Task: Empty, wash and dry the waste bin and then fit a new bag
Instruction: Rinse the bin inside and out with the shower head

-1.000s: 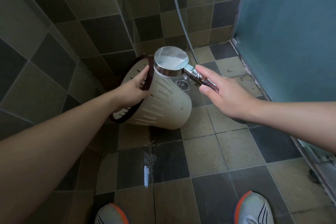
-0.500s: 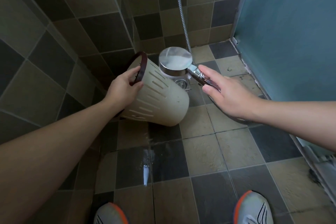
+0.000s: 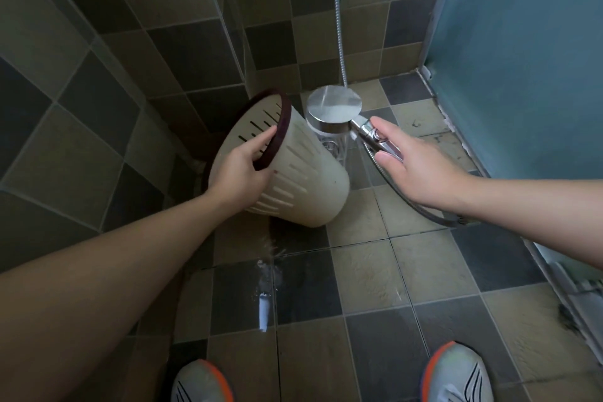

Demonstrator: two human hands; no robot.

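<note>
A cream slotted waste bin with a dark maroon rim is held tilted above the tiled floor, its mouth turned up and to the left. My left hand grips that rim, thumb inside. A round chrome shower head hangs face down just right of the bin's upper side. My right hand holds its chrome handle, fingers wrapped underneath, index finger lying straight along it. Water runs down the bin's outside and drips to the floor.
The metal shower hose runs up the tiled back wall. A floor drain sits behind the bin. A frosted blue door panel closes the right side. Wet splashes mark the floor ahead of my shoes.
My left hand has turned the bin so its mouth faces more upward. The shower head has shifted slightly right along the bin's side.
</note>
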